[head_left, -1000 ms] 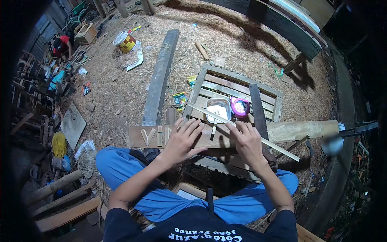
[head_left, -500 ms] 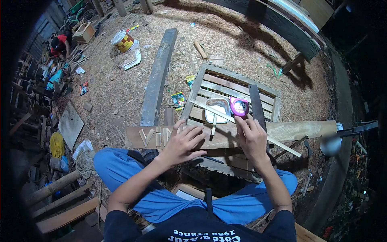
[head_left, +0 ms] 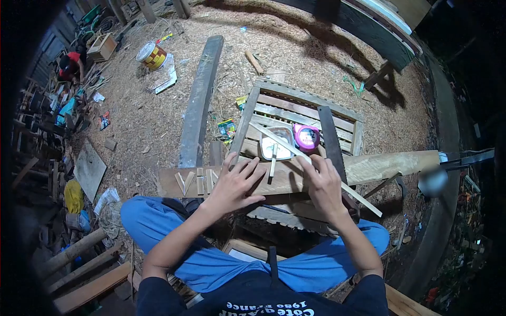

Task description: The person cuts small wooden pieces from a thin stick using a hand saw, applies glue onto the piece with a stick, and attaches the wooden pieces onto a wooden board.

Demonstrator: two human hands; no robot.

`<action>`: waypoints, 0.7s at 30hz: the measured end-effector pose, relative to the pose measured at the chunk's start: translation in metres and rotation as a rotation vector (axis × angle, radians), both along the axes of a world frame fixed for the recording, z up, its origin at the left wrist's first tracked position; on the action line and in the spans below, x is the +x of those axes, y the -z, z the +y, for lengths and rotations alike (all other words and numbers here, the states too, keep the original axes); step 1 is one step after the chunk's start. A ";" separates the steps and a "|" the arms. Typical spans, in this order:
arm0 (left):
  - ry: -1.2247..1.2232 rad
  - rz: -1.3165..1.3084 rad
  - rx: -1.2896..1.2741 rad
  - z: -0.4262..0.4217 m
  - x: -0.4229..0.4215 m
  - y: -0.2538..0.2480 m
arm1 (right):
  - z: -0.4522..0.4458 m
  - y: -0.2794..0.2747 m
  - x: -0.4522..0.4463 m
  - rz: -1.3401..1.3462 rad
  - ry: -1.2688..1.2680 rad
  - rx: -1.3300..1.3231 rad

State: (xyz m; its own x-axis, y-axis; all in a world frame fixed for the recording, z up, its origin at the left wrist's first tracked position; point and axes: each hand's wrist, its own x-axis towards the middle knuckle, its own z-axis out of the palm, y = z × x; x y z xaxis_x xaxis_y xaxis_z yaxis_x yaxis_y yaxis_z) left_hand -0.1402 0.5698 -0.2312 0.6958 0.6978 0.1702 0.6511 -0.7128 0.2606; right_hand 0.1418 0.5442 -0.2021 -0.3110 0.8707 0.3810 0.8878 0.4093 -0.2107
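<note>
A long thin wooden strip [head_left: 363,200] slants across the wide board [head_left: 400,163], passing under my right hand [head_left: 324,187], whose fingers are closed on it. My left hand [head_left: 234,184] rests on the same board with its fingers spread, partly covering some small wooden pieces. Left of it, short pieces [head_left: 200,183] lie on the board, two of them forming a V. Between my hands a short dark-tipped stick [head_left: 273,164] leans from a plastic tub [head_left: 268,149] with white contents. A pink tape measure [head_left: 306,137] sits beside the tub.
A handsaw [head_left: 332,142] lies across the slatted wooden frame [head_left: 253,108] beyond the board. A long grey plank [head_left: 203,100] and a paint bucket [head_left: 153,56] are farther out on the shavings. Another person [head_left: 71,66] crouches at the far left among scrap.
The strip has turned to a steeper slant, its near right end shifting left and towards me, with my right hand on it. My left hand stays spread on the board. The view has shifted slightly.
</note>
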 end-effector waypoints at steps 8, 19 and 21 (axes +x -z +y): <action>0.014 -0.001 -0.109 0.000 0.000 0.000 | -0.002 0.008 -0.006 -0.006 -0.037 -0.046; 0.027 -0.078 -0.058 0.049 -0.008 0.003 | 0.012 0.006 0.002 0.033 -0.016 -0.015; 0.022 -0.110 -0.068 0.053 -0.008 0.002 | 0.012 0.006 0.005 0.028 -0.002 -0.008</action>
State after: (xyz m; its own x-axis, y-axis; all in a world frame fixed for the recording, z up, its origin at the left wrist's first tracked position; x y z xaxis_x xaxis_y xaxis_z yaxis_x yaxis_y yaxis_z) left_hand -0.1486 0.6232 -0.2332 0.6905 0.6952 0.1998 0.6003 -0.7049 0.3778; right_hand 0.1465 0.5566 -0.2081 -0.3017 0.8732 0.3826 0.8806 0.4091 -0.2391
